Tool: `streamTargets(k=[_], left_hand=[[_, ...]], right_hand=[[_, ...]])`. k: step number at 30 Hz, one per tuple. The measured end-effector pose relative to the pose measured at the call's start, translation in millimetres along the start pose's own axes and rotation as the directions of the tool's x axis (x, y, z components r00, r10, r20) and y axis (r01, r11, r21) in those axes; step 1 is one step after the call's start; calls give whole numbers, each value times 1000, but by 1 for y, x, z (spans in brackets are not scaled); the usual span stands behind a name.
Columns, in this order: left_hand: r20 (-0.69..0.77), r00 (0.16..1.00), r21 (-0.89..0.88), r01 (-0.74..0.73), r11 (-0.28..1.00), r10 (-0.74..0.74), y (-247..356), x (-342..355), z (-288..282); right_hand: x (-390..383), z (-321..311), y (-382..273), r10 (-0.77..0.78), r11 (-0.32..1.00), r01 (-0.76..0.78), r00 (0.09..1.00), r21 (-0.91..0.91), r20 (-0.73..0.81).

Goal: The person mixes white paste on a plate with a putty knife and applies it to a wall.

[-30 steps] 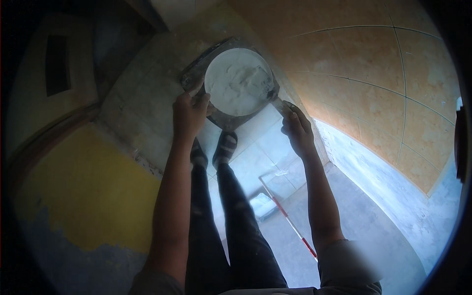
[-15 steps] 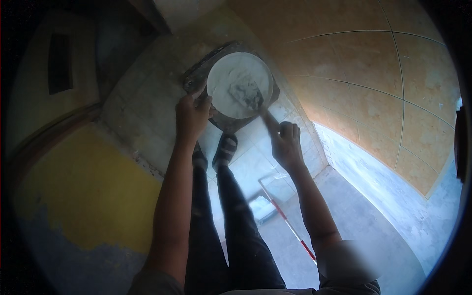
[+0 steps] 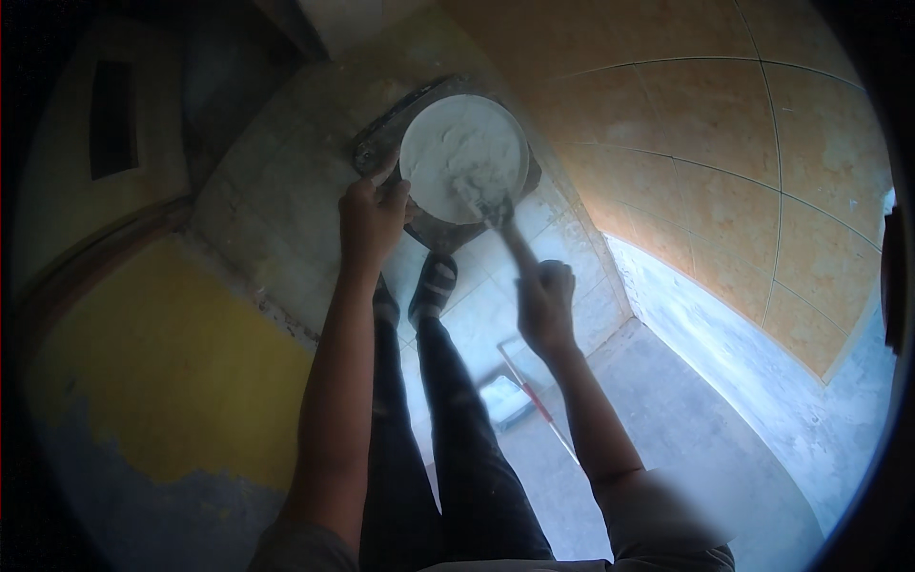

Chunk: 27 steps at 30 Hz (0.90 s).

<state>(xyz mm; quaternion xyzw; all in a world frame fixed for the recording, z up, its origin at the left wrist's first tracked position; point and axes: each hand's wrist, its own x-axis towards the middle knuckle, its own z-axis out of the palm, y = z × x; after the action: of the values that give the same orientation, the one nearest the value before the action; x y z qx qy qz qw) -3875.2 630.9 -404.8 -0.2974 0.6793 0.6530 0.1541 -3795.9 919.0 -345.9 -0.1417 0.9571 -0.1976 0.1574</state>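
A round white bucket [image 3: 407, 143] of pale, lumpy paste [image 3: 462, 143] rests on a dark, stained square stand [image 3: 527, 181]. My right hand [image 3: 547, 310] is closed round the handle of a putty knife [image 3: 516, 246]. Its paste-smeared blade dips into the paste near the bucket's near right side. At the bucket's left side, my left hand [image 3: 374, 219] is closed, with thumb and fingers by the rim. Whether it grips the rim or a dark object between the fingers is hard to make out.
My sandalled foot [image 3: 437, 281] stands on the tiled floor just below the stand. A red and white pole [image 3: 538, 405] and a pale tray-like object [image 3: 505, 400] lie near my right leg. Tan tiled wall [image 3: 686, 210] rises at the right, a yellow-painted surface [image 3: 172, 362] at the left.
The putty knife has moved slightly left and down in the paste, and its blade has turned more edge-on. My right hand shifted left and a little nearer. My left hand stays put.
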Motion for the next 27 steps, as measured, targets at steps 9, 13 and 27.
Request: streamTargets(k=[9, 13, 27], left_hand=[[-20, 998, 134, -51, 990, 54, 11, -4, 3], [-91, 996, -13, -27, 1000, 25, -12, -6, 13], [-109, 993, -72, -52, 996, 44, 0, -4, 32]], right_hand=[[-8, -37, -23, 182, 884, -133, 981, 447, -68], [-1, -69, -27, 52, 987, -41, 996, 155, -67], [-18, 0, -58, 126, 992, -124, 988, 29, -88]])
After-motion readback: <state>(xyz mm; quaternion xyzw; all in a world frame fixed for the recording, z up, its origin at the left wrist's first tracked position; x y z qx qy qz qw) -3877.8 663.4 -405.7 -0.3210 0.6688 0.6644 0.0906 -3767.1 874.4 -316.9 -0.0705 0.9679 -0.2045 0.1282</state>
